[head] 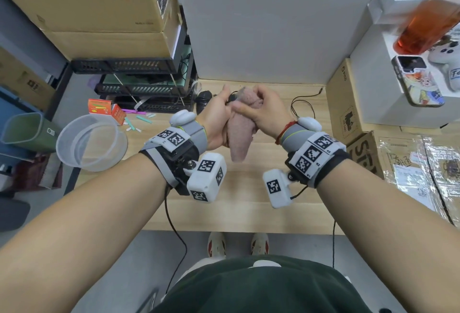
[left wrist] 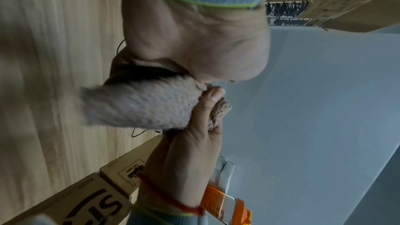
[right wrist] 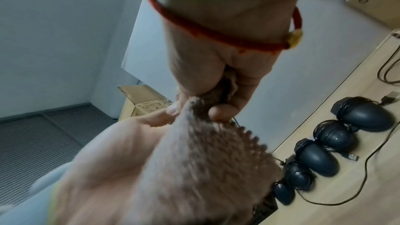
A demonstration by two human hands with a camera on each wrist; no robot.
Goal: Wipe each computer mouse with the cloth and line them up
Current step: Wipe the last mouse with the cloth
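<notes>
I had both hands raised over the worktop (head: 249,200), meeting in front of the grey partition. My left hand (head: 216,118) cupped a dark mouse (left wrist: 142,73), of which only a sliver showed under the palm; its fingers were hidden, so I could not tell how tightly they curled. My right hand (head: 261,111) had its fingers (right wrist: 220,111) bunched round the pinkish cloth (head: 240,138), whose loose tail hung toward me. Five more mice (right wrist: 320,143) lay in a row at the foot of the partition, cords wound on them. To wipe well, I judged, I should keep the cloth wadded firm, turn the mouse in the left palm so every face met the nap, and hold the cord clear of the cloth before setting it at the row's end
</notes>
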